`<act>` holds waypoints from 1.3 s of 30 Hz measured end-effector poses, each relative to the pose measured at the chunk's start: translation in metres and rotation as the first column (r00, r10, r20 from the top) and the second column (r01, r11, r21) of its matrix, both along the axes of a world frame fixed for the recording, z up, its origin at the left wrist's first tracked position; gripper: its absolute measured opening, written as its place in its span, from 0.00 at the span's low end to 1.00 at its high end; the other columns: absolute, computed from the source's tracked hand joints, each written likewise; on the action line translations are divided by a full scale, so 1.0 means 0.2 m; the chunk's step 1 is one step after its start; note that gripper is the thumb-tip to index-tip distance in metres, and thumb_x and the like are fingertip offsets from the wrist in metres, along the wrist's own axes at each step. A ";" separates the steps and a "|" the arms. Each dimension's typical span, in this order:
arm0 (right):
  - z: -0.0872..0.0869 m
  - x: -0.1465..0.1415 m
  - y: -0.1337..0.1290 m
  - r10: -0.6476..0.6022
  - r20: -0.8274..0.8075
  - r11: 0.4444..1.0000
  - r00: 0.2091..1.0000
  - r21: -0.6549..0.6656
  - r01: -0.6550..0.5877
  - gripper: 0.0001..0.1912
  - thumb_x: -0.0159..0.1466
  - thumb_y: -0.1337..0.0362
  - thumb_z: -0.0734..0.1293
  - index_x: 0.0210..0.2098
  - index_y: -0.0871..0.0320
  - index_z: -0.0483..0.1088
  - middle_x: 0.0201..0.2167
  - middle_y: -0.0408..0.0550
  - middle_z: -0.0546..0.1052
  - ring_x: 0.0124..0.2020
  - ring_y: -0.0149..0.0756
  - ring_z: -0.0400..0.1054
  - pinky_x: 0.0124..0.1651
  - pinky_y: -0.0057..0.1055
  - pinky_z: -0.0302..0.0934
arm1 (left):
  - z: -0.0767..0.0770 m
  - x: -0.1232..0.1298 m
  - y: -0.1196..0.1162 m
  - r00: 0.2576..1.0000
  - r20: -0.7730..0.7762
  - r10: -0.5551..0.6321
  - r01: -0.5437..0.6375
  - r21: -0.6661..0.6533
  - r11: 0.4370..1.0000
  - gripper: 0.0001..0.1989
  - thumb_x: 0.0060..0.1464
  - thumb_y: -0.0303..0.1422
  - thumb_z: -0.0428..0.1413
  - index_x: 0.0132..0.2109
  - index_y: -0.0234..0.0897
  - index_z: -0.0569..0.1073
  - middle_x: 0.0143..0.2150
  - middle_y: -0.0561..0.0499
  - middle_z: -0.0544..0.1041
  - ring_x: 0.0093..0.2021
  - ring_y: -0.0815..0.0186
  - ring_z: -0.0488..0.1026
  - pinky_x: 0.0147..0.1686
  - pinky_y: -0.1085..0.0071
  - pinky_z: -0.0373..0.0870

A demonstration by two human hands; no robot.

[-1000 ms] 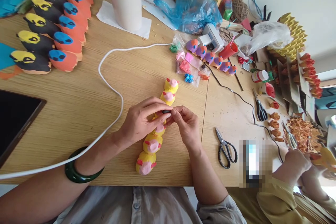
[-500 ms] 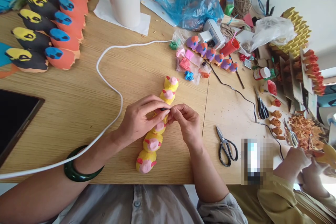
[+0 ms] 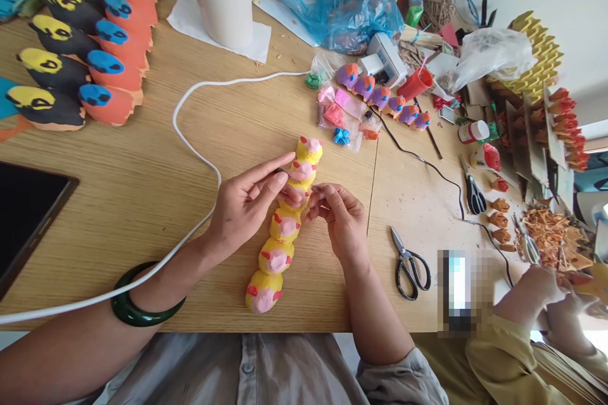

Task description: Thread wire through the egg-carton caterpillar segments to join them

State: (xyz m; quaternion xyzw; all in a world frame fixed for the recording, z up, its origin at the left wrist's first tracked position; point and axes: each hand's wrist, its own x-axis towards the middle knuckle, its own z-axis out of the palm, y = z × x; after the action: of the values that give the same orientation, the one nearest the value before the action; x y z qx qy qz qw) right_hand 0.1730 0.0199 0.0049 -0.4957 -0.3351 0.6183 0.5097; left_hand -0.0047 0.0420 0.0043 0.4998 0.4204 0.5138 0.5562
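A row of yellow bumps with pink and red patches [image 3: 285, 226] lies on the wooden table, slanting away from me. Over its left side is my left hand [image 3: 249, 202], a small dark piece pinched between thumb and fingers. My right hand [image 3: 342, 218] is just right of the row, thumb and forefinger pressed together on a tiny dark bit at their tips. The two hands are apart, and the fingers partly cover the middle bumps.
Black-handled scissors [image 3: 409, 264] lie to the right. A white cable [image 3: 219, 186] crosses the table and my left forearm. Clay packets [image 3: 335, 114] lie beyond the row. A dark tablet [image 3: 31, 221] is at left. Another person's hands [image 3: 546, 291] are at far right.
My hands have moved apart. The left went slightly left, keeping a dark piece; the right now shows a tiny dark bit at its fingertips.
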 end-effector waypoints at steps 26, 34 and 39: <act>-0.01 0.00 -0.01 0.022 0.038 1.000 0.999 -0.005 -0.022 0.14 0.65 0.49 0.74 0.37 0.52 0.80 0.28 0.42 0.79 0.28 0.32 0.70 0.31 0.31 0.71 | 0.03 -0.01 0.05 0.880 0.474 -0.022 0.197 -0.323 0.925 0.16 0.66 0.39 0.56 0.46 0.34 0.86 0.32 0.46 0.84 0.21 0.69 0.74 0.20 0.72 0.74; -0.01 0.00 -0.01 0.011 0.003 1.000 1.000 -0.007 -0.011 0.12 0.65 0.50 0.74 0.39 0.52 0.80 0.30 0.41 0.80 0.28 0.30 0.71 0.33 0.31 0.73 | 0.02 -0.03 0.07 0.838 0.545 0.013 0.206 -0.340 0.918 0.10 0.55 0.32 0.61 0.41 0.36 0.86 0.33 0.48 0.75 0.27 0.71 0.68 0.21 0.75 0.69; -0.01 0.00 -0.01 0.013 -0.036 1.000 0.999 -0.010 -0.013 0.11 0.63 0.53 0.77 0.40 0.52 0.80 0.29 0.40 0.80 0.26 0.29 0.71 0.33 0.31 0.74 | 0.03 -0.02 0.06 0.911 0.412 0.009 0.157 -0.367 0.917 0.09 0.64 0.36 0.60 0.40 0.38 0.83 0.25 0.58 0.56 0.21 0.74 0.51 0.15 0.78 0.53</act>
State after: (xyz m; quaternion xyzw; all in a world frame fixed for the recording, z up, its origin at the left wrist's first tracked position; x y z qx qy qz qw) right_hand 0.1731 0.0182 0.0032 -0.4850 -0.3258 0.6320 0.5091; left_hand -0.0091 0.0540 0.0106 0.2770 0.3706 0.4895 0.7391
